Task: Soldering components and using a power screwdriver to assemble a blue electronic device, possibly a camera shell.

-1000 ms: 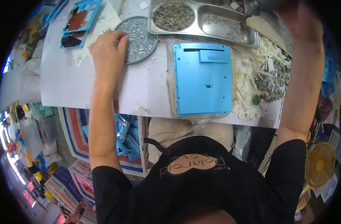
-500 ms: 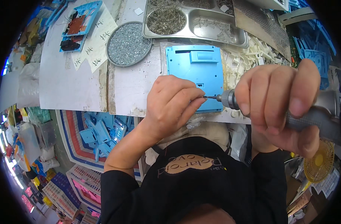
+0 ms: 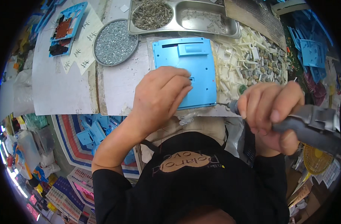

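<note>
Blue plastic squarish panel lies at the white table's near edge; my left hand covers part, grip unclear; my right hand clamps a grey power screwdriver: likely screwdriving, next needing alignment.

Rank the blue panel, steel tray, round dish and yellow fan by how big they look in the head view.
1. Blue panel and steel tray: too close to rank; the left hand covers part of the panel, the top edge cuts the tray.
2. Round dish
3. Yellow fan, partly hidden
</note>
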The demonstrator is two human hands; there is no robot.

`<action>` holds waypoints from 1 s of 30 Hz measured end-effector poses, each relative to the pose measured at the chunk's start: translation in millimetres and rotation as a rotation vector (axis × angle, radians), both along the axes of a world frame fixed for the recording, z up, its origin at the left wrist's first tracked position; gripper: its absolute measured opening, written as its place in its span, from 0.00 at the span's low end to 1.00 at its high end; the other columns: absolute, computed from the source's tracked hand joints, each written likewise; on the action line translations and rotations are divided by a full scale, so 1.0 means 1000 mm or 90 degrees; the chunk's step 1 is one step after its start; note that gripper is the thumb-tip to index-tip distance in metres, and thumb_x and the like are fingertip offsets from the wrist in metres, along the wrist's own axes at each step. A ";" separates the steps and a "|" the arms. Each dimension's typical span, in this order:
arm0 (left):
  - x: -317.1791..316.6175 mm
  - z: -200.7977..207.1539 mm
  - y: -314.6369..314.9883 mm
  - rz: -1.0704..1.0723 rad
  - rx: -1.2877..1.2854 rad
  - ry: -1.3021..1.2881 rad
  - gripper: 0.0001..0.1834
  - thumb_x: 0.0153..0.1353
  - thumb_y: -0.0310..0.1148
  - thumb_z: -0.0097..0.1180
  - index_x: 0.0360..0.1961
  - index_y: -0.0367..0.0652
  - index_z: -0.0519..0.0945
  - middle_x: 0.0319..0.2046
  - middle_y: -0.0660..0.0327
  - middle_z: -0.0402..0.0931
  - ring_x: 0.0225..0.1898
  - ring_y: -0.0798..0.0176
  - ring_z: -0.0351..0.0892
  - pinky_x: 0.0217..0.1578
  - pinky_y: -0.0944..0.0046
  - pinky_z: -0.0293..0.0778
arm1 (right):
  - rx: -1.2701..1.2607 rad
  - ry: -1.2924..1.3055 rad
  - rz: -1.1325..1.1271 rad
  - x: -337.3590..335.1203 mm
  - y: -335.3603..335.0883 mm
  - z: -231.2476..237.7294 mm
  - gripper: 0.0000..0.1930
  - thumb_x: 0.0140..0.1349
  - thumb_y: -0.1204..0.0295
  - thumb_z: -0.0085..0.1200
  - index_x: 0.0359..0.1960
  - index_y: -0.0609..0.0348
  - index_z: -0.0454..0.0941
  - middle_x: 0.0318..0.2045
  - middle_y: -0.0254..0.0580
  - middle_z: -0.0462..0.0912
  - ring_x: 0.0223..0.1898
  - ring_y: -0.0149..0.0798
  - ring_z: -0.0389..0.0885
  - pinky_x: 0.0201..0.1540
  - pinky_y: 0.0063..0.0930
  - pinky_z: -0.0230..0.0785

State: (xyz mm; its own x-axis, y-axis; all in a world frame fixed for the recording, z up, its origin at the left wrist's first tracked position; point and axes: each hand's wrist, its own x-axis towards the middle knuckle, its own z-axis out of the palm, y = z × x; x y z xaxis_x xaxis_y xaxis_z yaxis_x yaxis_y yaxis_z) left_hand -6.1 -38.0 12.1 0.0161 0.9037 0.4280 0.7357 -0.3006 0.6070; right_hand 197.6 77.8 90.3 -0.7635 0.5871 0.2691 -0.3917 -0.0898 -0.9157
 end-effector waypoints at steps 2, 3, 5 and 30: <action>0.000 -0.005 0.002 -0.018 -0.014 0.011 0.08 0.56 0.26 0.67 0.34 0.43 0.79 0.50 0.56 0.84 0.54 0.52 0.82 0.56 0.51 0.74 | -0.025 -0.029 -0.039 0.007 -0.008 -0.008 0.19 0.61 0.52 0.66 0.37 0.49 0.70 0.16 0.24 0.71 0.15 0.26 0.70 0.25 0.26 0.65; 0.001 -0.010 0.002 -0.042 -0.021 0.036 0.08 0.57 0.26 0.66 0.34 0.43 0.78 0.52 0.57 0.83 0.56 0.53 0.81 0.59 0.50 0.73 | -0.036 -0.039 -0.053 0.006 -0.011 -0.009 0.20 0.61 0.52 0.67 0.36 0.49 0.70 0.15 0.24 0.71 0.15 0.27 0.69 0.25 0.26 0.64; 0.003 -0.016 0.002 -0.067 -0.033 0.054 0.08 0.58 0.28 0.66 0.33 0.44 0.77 0.54 0.58 0.83 0.60 0.54 0.79 0.63 0.49 0.70 | -0.060 -0.065 -0.084 0.007 -0.019 -0.011 0.20 0.60 0.52 0.67 0.35 0.50 0.70 0.15 0.25 0.70 0.15 0.29 0.69 0.25 0.26 0.63; 0.002 -0.021 -0.001 -0.067 -0.065 -0.010 0.07 0.60 0.30 0.64 0.36 0.44 0.77 0.55 0.60 0.82 0.63 0.57 0.77 0.64 0.46 0.68 | 0.148 0.052 0.165 -0.036 0.030 -0.027 0.13 0.58 0.68 0.62 0.24 0.55 0.69 0.15 0.34 0.72 0.15 0.37 0.71 0.20 0.31 0.65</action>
